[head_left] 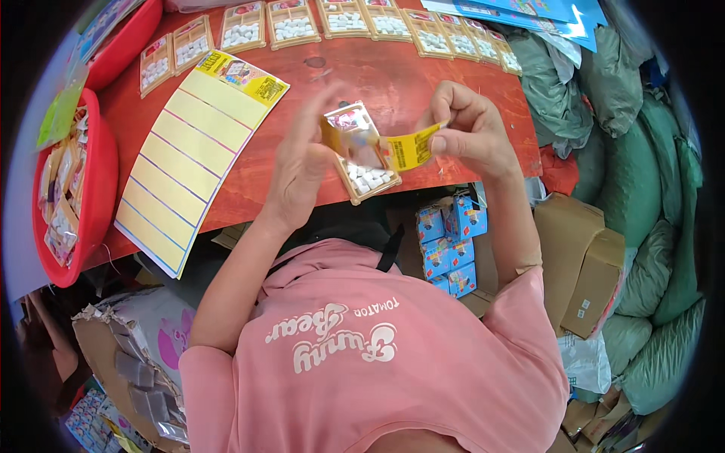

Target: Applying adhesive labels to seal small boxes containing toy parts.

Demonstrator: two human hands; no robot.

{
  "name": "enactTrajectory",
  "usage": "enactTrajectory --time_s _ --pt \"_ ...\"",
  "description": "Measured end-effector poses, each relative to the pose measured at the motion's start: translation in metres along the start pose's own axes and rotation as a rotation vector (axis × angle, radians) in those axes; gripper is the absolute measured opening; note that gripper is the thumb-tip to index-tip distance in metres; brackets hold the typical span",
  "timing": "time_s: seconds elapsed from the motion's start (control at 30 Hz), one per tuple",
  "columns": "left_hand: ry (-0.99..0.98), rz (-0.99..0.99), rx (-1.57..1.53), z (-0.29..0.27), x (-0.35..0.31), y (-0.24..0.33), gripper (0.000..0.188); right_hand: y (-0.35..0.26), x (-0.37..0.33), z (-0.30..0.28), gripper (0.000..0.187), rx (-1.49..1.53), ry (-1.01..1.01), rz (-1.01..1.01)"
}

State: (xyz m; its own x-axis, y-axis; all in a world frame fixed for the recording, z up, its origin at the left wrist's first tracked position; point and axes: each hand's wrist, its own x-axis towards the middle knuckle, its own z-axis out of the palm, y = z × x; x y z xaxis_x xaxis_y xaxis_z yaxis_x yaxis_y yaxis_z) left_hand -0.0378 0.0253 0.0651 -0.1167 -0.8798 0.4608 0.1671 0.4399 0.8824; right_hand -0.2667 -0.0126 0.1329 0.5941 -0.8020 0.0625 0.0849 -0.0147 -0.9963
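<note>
Between my hands, above the table's near edge, is a curved yellow printed card strip [410, 150]. My right hand [474, 134] pinches its right end between thumb and fingers. My left hand [298, 167] is by the strip's other end. Its fingers are smeared by motion, so their hold cannot be made out. Under the strip lies a small tan tray [353, 189] with white pieces [370, 178] in its near part and a red-and-white picture packet [349, 119] at its far end. The strip hides the tray's middle.
Several similar filled trays [294, 29] line the far side of the red table [257, 98]. A stack of yellow card sheets [177, 143] lies at left, beside a red basin [106, 177] of small packets. Blue boxes [449, 257], cartons [570, 249] and green sacks [642, 158] stand around.
</note>
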Motion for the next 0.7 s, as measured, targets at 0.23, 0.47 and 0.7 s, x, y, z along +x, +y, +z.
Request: enactTrajectory --time_s 0.23,0.47,0.7 --pt "0.093 -0.609 -0.029 -0.010 -0.014 -0.017 0.029 0.042 0.002 -0.007 0.026 0.074 0.441 0.221" --pt "0.170 -0.707 0.102 -0.010 -0.012 -0.029 0.023 0.082 0.007 -0.007 0.031 -0.115 0.541 0.286" --pt "0.145 -0.685 0.233 -0.003 -0.006 -0.030 0.022 0.089 0.010 -0.006 0.032 -0.454 0.571 0.329"
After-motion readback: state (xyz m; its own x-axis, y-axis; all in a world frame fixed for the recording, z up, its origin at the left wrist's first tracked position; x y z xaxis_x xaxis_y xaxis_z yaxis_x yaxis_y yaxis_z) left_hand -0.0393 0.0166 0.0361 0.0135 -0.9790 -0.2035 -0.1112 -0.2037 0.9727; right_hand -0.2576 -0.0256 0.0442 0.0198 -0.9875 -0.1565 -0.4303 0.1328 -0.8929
